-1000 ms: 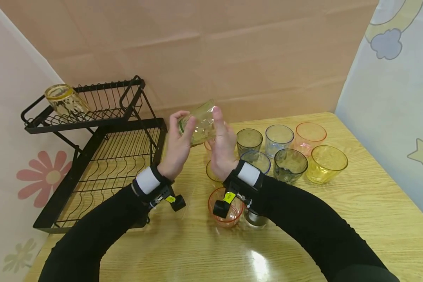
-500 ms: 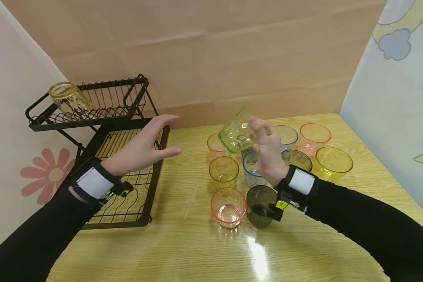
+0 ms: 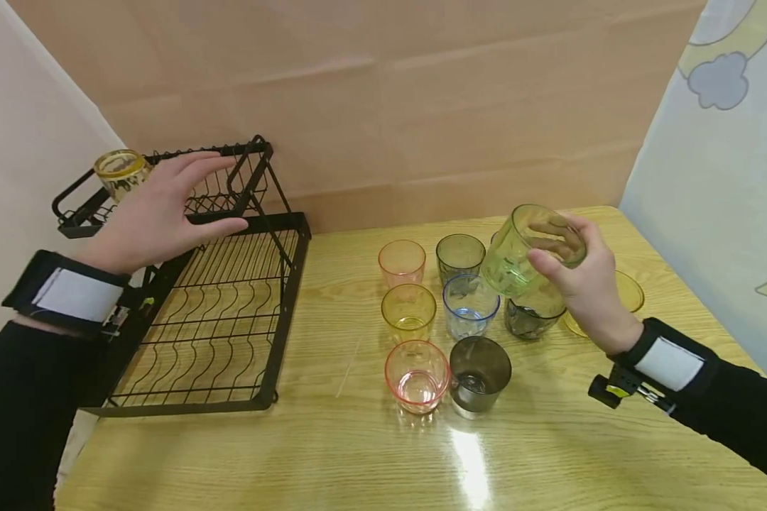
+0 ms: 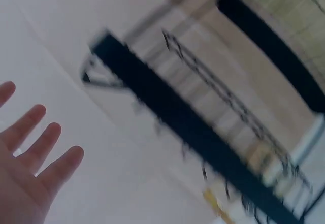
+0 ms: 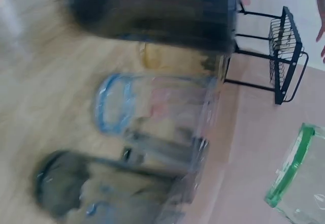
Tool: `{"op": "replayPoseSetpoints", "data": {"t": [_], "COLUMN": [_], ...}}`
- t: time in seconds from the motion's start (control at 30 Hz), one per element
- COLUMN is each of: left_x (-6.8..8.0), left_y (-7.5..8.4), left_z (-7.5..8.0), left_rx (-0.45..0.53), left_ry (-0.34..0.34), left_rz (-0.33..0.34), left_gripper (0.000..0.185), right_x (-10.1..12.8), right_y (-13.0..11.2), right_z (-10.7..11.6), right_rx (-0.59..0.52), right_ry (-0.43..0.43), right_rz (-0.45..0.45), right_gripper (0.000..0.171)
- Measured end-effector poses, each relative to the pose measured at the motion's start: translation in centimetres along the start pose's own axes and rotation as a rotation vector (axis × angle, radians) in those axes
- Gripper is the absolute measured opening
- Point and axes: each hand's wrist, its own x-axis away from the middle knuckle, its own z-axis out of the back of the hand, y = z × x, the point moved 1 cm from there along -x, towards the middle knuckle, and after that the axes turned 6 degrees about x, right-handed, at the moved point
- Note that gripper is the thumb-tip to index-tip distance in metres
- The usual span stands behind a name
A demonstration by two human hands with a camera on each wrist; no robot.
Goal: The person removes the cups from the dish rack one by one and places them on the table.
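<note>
In the head view my right hand (image 3: 588,280) grips a clear green drinking glass (image 3: 510,257), thumb on the near side and fingers on the far side. It is held tilted over the right part of a group of glasses, overlapping a dark glass (image 3: 525,321) and partly covering a yellow glass (image 3: 628,289). The right wrist view shows this glass's thick green edge (image 5: 292,168). My left hand (image 3: 153,216) holds nothing; its fingers are spread in front of the black dish rack's (image 3: 286,312) upper shelf. An amber glass (image 3: 120,174) lies tilted on that shelf, partly behind the hand.
Upright glasses stand mid-table: pink (image 3: 401,264), dark green (image 3: 460,254), amber (image 3: 409,312), blue-rimmed (image 3: 470,305), red-rimmed (image 3: 417,376) and smoky grey (image 3: 479,372). A peach backdrop (image 3: 383,128) rises behind the table, with a patterned wall panel (image 3: 709,213) at right.
My left hand has let go of the green glass and moved left to the rack. My right hand has carried the glass rightward over the other glasses.
</note>
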Motion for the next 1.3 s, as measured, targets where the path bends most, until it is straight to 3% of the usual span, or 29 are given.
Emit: {"op": "replayPoseSetpoints", "data": {"t": [0.17, 0.33, 0.47, 0.63, 0.9, 1.17, 1.3], "left_x": [-0.5, -0.8, -1.3, -1.9, -2.7, -2.3, -2.6], "left_y": [-2.3, -4.5, -6.1, -7.6, -9.3, -11.3, -12.4], "left_z": [2.4, 4.7, 6.2, 7.1, 7.1, 5.5, 4.5], "left_rx": [-0.062, -0.084, -0.110, -0.131, -0.167, -0.136, -0.133], "left_ry": [-0.027, 0.004, 0.029, 0.043, 0.049, 0.024, -0.016], "left_rz": [0.110, 0.190, 0.287, 0.410, 0.554, 0.716, 0.742], "left_gripper": [0.085, 0.089, 0.091, 0.096, 0.101, 0.106, 0.108], "right_x": [1.9, 4.0, 5.6, 7.3, 9.3, 10.9, 11.2], "right_y": [0.6, 1.6, 2.2, 3.1, 4.8, 6.6, 7.0], "right_z": [2.3, 4.0, 5.0, 6.1, 6.8, 6.7, 6.6], "right_rx": [0.220, 0.495, 0.618, 0.678, 0.731, 0.709, 0.711], "right_ry": [-0.054, -0.052, -0.050, -0.075, -0.120, -0.147, -0.145], "right_rz": [0.023, 0.043, 0.056, 0.043, 0.019, 0.051, 0.043], "right_gripper": [0.054, 0.070, 0.085, 0.093, 0.094, 0.096, 0.098]}}
